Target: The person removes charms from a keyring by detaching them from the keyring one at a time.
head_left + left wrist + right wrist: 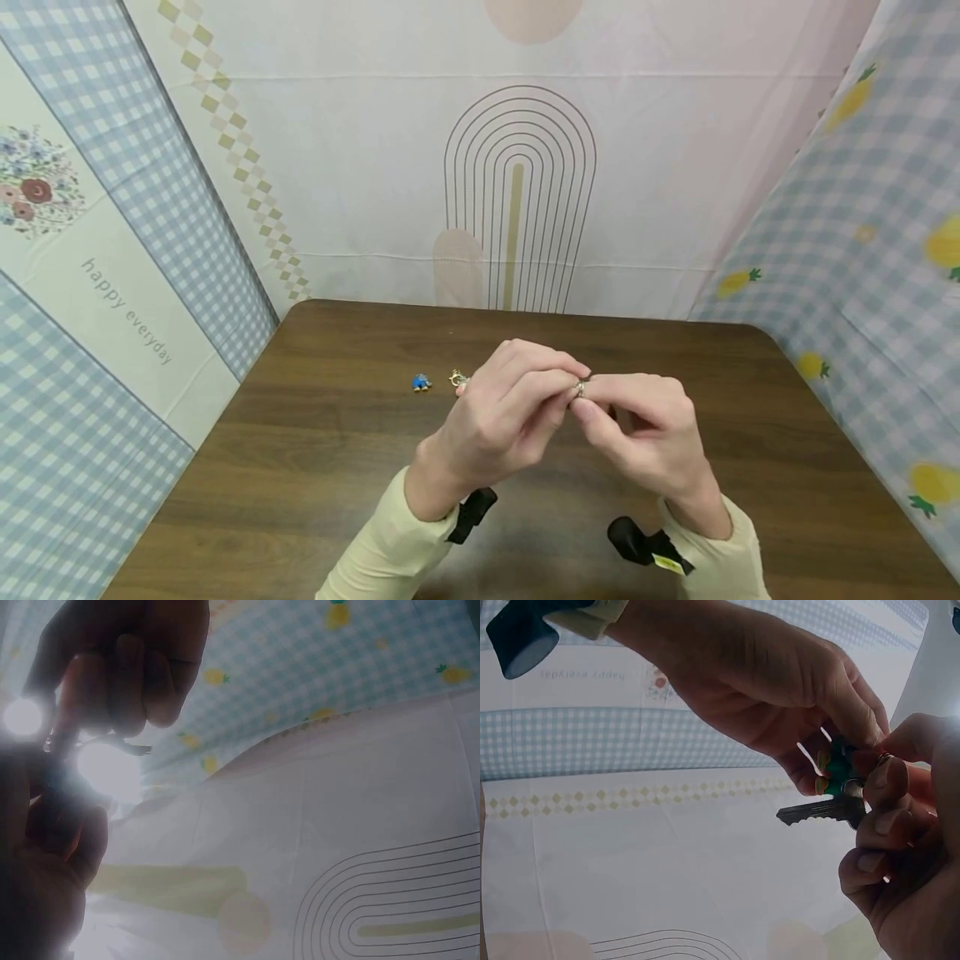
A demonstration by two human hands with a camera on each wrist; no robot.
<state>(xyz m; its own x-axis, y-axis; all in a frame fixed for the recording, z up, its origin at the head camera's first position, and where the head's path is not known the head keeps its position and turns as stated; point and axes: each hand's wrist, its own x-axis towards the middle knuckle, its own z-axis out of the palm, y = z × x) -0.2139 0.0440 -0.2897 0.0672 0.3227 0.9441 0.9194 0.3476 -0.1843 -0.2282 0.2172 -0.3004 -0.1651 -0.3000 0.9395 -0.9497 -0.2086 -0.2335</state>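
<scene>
Fingertip to fingertip, my left hand [498,408] and right hand [648,429] meet above the table around a small metal key ring [581,389]. My right thumb and fingers pinch the ring. In the right wrist view a toothed metal key [814,812] sticks out beside the right fingers, its head partly hidden by them. A small green charm [838,771] with yellow-orange parts sits above the key, gripped by the left fingers. The left wrist view is dark and glary, showing both hands and a thin strip of the key [133,749].
On the brown wooden table [337,467] lies a small blue charm [421,382], left of the hands. Next to it is a gold clasp [456,378] with a charm partly hidden behind the left hand. Patterned cloths [360,167] hang behind and at both sides.
</scene>
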